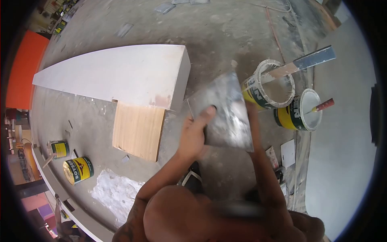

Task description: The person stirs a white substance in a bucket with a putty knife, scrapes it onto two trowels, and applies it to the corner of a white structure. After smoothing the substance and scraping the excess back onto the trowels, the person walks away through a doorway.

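My left hand (195,131) grips a flat grey metal sheet (221,113), its thumb pressed on the near face. The sheet is smeared and tilted in front of me. Close along its right edge is my right hand (252,115), partly covered by the sheet. Those fingers are hidden and blurred, so whether they grip the sheet or something behind it does not show. Beyond the hands lies a long white tapered panel (117,72) with a pinkish patch near its lower right corner. A bare wooden board (138,130) extends from its near side.
To the right stand an open paint bucket (262,99) with a long flat stick (306,62) across it, and another can (296,115) with a red-handled tool (323,105). Paint cans (78,169) and a crumpled white sheet (115,193) lie left. A pale panel (342,121) borders the right.
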Demonstrator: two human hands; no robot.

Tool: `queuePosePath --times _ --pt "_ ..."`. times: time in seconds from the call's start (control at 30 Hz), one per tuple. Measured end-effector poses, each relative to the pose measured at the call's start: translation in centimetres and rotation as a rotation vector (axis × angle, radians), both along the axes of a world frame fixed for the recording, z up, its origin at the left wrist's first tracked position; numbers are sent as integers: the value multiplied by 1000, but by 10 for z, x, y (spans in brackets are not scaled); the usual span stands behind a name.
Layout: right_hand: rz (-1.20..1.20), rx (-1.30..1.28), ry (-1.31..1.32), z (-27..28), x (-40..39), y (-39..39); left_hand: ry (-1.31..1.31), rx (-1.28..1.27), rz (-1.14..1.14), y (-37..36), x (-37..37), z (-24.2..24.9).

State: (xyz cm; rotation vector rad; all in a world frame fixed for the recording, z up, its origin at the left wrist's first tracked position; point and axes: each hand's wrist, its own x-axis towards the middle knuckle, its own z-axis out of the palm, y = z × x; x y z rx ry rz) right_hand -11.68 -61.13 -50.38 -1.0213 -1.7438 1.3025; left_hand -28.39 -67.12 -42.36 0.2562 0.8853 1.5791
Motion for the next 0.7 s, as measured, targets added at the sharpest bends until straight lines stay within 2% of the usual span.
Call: queuePosePath --times 0.03,0.1,0.17,0.23,0.27,0.3,0.33,0.37,0.47,0.53,0.6,0.63,0.7 --pt "-146 333 -43 19 1 -2 -122 -49 34 2 -2 3" --pt "-444 42 46 40 8 -13 -84 -35 81 3 -5 -3" --pt "-505 110 105 42 23 -17 -52 -38 135 1 -10 -15" --pt "-558 178 156 46 24 -20 314 -13 326 -2 -15 -25" --pt "-574 -143 452 65 11 -22 495 69 300 -4 -17 -25" --pt "-573 -468 744 80 5 -24 494 69 299 -7 -19 -27" --pt "-366 -842 866 87 8 -24 652 137 262 -11 -20 -31" --pt "-374 -837 870 84 2 -27 808 207 221 -16 -20 -33" --pt "-433 -903 743 70 -22 -36 809 211 74 -24 -14 -26" --pt "-402 -679 745 66 -24 -35 834 216 12 -26 -8 -22" --pt "-409 -671 718 73 -22 -32 1026 243 -14 -24 -6 -15" --pt "-406 -665 694 77 -21 -30 1026 246 -16 -24 -7 -12" --pt "-410 -654 704 83 -20 -24 1198 250 -144 -25 -12 -8"
